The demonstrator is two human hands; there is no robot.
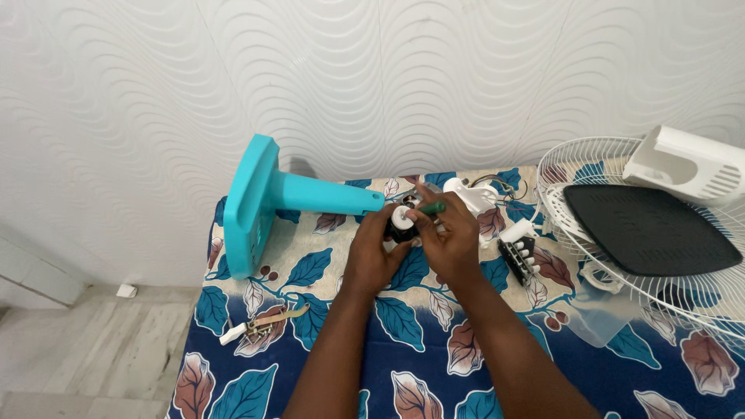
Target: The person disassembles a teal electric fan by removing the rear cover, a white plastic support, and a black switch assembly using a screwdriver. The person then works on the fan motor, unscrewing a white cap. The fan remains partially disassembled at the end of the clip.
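My left hand [374, 252] grips a small black and white fan part [401, 221] at the end of the turquoise fan stand [268, 199], which lies on its side on the table. My right hand [450, 237] holds a green-handled screwdriver [429, 209] whose tip points at that part. Both hands meet over the middle of the floral tablecloth [256, 372]. Beside the right hand lie a white fan housing piece with wires [475, 194] and a black and white switch block [520, 252].
A white wire fan guard [578, 159] rests at the right with a black grilled panel [648, 229] and a white motor cover [687, 163] on it. A small plug piece with a strap [260, 324] lies at the left. A textured white wall stands behind.
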